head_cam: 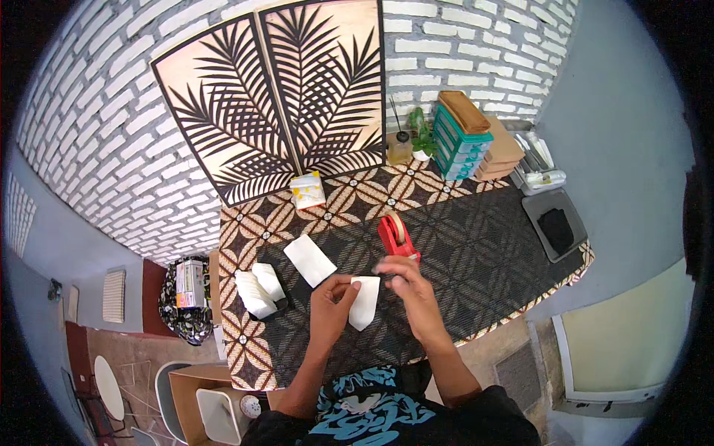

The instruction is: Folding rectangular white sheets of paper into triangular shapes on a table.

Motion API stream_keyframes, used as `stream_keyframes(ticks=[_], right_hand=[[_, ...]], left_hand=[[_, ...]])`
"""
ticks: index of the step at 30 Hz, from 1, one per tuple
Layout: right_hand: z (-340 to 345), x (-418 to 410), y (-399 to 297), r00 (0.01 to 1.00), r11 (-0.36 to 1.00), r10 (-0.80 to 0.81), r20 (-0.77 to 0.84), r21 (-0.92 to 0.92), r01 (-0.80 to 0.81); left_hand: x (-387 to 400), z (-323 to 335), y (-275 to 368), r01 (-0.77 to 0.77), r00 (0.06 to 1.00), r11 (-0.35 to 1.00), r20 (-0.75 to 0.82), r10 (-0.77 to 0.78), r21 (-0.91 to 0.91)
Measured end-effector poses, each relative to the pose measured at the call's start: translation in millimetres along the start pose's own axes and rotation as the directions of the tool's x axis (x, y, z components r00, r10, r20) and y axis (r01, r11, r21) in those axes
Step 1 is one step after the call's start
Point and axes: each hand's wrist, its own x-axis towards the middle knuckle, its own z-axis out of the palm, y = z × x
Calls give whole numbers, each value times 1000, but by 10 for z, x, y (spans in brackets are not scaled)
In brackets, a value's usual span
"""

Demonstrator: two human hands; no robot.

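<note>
My left hand (333, 304) pinches the top edge of a small white folded paper piece (365, 303) between thumb and fingers. That paper tapers to a blunt point at its lower end. My right hand (406, 284) is raised just right of the paper, fingers bent. At its fingertips is a pale, blurred bit, and I cannot tell whether it is tape. Directly beyond that hand stands a red tape dispenser (399, 237) with a roll of tape. A flat white paper rectangle (310, 260) lies beyond my left hand. Further left, folded white papers (257, 290) stand in a black holder (281, 304).
A dark mesh mat (463, 240) covers much of the patterned tablecloth (245, 362). Along the back are a white-and-yellow packet (308, 190), a reed diffuser (399, 148), a small plant (423, 142) and teal drawers (460, 146). A grey tray (544, 250) with black cloth sits at right.
</note>
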Motion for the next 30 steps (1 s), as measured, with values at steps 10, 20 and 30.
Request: stream_keyframes(ticks=[10, 20, 30], right_hand=[[94, -3, -165, 947, 926, 304, 100, 201, -319], [239, -64, -92, 977, 973, 211, -35, 103, -207], [296, -90, -93, 996, 991, -7, -94, -132, -6]], left_hand=[[-99, -60, 243, -24, 999, 999, 46, 23, 30], [-170, -71, 325, 11, 994, 997, 112, -19, 71], [-180, -52, 293, -117, 988, 992, 102, 112, 45]])
